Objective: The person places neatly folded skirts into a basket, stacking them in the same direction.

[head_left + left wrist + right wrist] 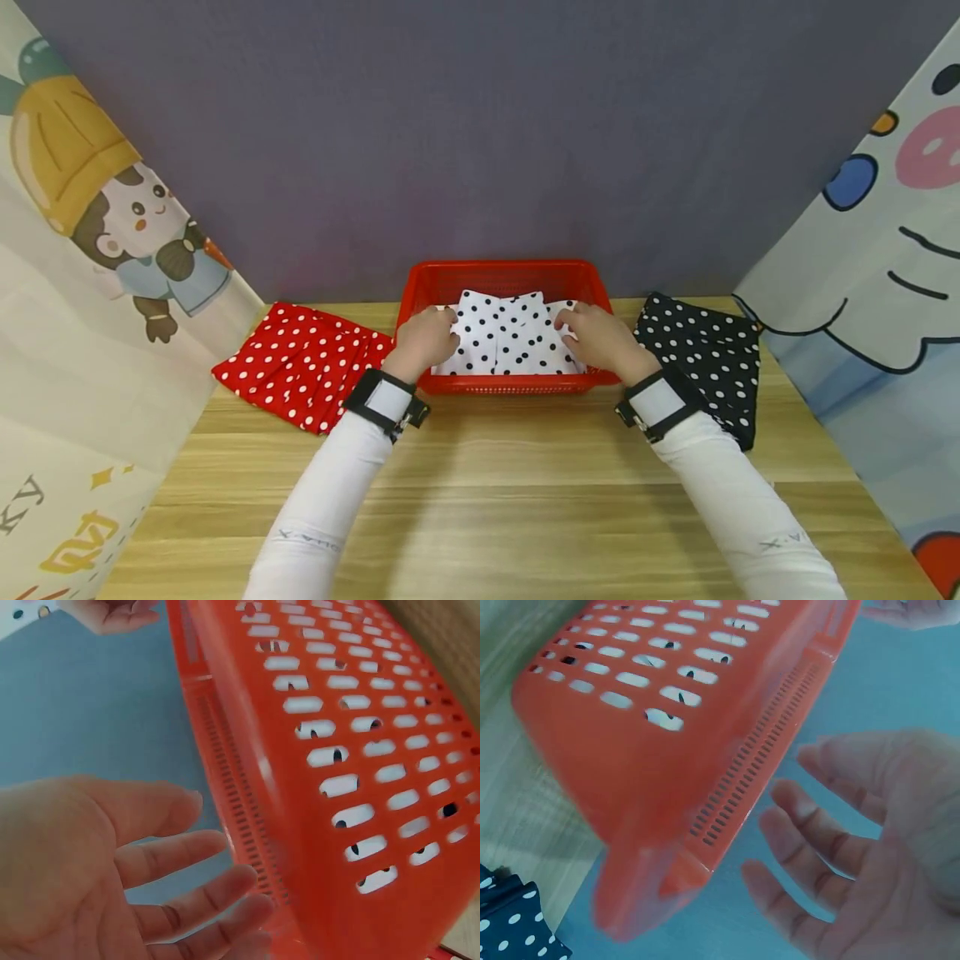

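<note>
While left hand [425,340], right hand [600,337] hover over basket [517,384], fingers loosely bent

The red basket [510,384] hides the white cloth [519,337] along its lower edge.

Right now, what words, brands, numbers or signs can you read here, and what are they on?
"KY": slanted letters on the patterned cloth at the left.
"X": on the right sleeve; the print beside it is too small to read.
Left sleeve: printed line, too small to read surely.
Yellow mark on that cloth: too stylised to read.
No readable numbers.
</note>
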Motion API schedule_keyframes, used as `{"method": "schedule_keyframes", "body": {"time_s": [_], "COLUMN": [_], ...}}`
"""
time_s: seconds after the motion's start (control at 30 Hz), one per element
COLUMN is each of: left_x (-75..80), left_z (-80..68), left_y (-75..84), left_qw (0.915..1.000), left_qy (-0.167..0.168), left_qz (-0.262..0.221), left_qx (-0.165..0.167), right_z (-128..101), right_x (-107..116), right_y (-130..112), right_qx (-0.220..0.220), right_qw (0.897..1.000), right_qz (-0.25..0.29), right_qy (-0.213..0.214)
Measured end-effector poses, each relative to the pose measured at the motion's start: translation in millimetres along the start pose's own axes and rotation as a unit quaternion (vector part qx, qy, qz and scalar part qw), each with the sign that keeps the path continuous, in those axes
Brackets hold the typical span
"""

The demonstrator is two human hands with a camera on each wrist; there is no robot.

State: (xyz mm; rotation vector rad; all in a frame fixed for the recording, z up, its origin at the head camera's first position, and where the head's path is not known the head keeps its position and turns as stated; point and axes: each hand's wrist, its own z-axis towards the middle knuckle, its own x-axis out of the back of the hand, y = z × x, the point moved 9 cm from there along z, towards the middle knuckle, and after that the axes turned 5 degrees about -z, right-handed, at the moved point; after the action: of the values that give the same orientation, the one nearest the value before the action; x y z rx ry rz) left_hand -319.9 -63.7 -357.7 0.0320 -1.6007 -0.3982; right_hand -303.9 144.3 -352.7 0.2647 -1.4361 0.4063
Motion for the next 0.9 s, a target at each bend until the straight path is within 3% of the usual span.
{"method": "schedule_keyframes", "body": {"time_s": [0.23,0.4,0.57,0.73,0.9], "left_x": [8.3,13.4,7.3,-4.2,-20.5], "left_z": [-31.0,-53.9,-75.3,-94.2,-106.2], "left_y": [12.0,20.1,22.8,22.0,16.6], "left_qw": [0.9921,0.9765,0.9593,0.9488,0.9545], "left_qy": [0.103,0.178,0.238,0.265,0.252], "left_qz": [0.019,0.014,-0.003,-0.018,-0.012], "left_qx": [-0.07,-0.121,-0.152,-0.171,-0.159], "right_z": [-28,-52,-76,-95,-111], "right_x": [10,12,6,-2,-14], "right_y": [-9,-16,-25,-31,-30], "right_qx": [0.026,0.03,0.027,0.027,0.022], "right_qw": [0.995,0.987,0.983,0.981,0.983], "right_qz": [-0.019,-0.028,-0.03,-0.032,-0.032], "right_qy": [0.094,0.153,0.18,0.187,0.182]}}
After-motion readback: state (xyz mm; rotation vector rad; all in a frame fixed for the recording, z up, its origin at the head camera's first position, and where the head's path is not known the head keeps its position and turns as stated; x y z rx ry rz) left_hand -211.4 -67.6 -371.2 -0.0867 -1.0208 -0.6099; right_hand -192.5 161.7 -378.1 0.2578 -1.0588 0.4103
